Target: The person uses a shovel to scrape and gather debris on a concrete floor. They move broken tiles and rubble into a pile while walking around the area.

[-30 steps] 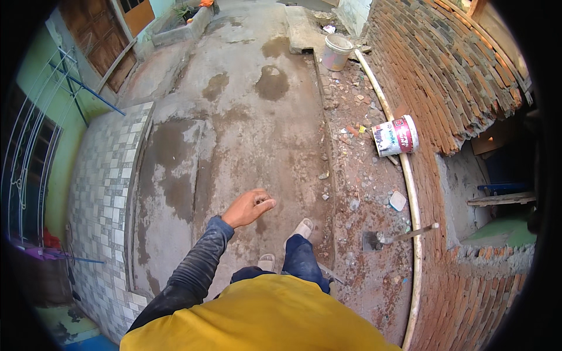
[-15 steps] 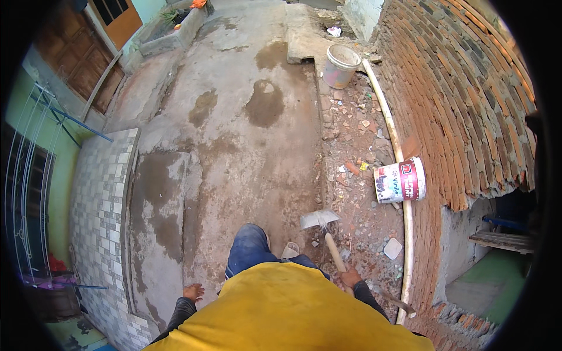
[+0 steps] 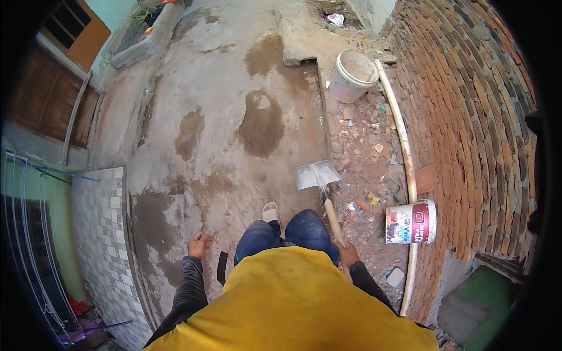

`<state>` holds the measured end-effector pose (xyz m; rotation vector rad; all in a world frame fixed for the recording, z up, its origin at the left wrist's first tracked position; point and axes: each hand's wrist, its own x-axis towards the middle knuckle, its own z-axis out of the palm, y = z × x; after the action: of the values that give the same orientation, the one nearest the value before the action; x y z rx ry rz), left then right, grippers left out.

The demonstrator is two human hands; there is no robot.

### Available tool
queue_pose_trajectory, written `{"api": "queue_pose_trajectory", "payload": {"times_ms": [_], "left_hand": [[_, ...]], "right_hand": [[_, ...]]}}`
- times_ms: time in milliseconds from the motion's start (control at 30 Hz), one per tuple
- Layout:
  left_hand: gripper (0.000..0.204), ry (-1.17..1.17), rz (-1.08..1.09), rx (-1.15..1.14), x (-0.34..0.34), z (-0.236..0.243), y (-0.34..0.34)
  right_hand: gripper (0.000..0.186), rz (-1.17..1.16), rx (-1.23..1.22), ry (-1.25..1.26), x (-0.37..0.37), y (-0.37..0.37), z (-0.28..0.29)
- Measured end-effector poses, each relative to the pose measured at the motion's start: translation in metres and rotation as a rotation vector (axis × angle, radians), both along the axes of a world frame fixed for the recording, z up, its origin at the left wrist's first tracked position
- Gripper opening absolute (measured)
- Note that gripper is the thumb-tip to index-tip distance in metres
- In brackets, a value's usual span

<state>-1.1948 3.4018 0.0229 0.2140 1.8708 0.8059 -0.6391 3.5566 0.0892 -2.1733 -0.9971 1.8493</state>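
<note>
My right hand (image 3: 348,254) is wrapped round the pale wooden handle of a shovel (image 3: 331,217). The shovel's broad grey metal blade (image 3: 308,177) points ahead, above the seam between the concrete and the rubble; whether it touches the ground I cannot tell. Away from my body on the left hangs my left hand (image 3: 200,244), empty, its fingers loosely bent and apart. A dark strap end (image 3: 222,268) shows between that hand and my left leg.
A strip of broken brick rubble (image 3: 369,152) runs along the brick wall (image 3: 462,123) on the right. A long pale pipe (image 3: 404,140) crosses it, beside a white bucket (image 3: 358,71) and a red-and-white paint bucket (image 3: 410,225). Tiled paving (image 3: 105,234) and a drying rack (image 3: 35,234) stand left.
My legs have stepped forward, and a sandalled foot now shows ahead. The shovel has come along in my right hand. My left hand has swung forward.
</note>
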Motion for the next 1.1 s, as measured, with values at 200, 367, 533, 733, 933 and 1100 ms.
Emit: {"api": "queue_pose_trajectory", "payload": {"times_ms": [200,367,533,733,933,1100], "left_hand": [[0.036,0.238,-0.071,0.211,-0.109,0.087,0.257],[0.035,0.367,-0.165,0.08,-0.113,0.056,0.384],[0.055,0.303,-0.213,-0.181,-0.054,0.013,0.464],[0.08,0.037,-0.313,-0.283,0.011,-0.046,0.584],[0.117,0.193,-0.909,-0.448,0.028,-0.101,0.686],[0.12,0.118,-0.962,-0.491,-0.006,-0.101,0.709]], "right_hand": [[0.062,0.19,0.297,-0.303,-0.048,0.185,-0.062],[0.072,0.145,0.123,-0.269,-0.099,0.387,-0.143],[0.084,0.148,0.072,-0.294,-0.164,0.605,-0.245],[0.084,0.167,0.229,-0.371,-0.218,0.823,-0.387],[0.085,-0.019,-0.05,-0.272,-0.239,0.888,-0.446],[0.081,-0.03,0.019,-0.337,-0.223,0.85,-0.464]]}}
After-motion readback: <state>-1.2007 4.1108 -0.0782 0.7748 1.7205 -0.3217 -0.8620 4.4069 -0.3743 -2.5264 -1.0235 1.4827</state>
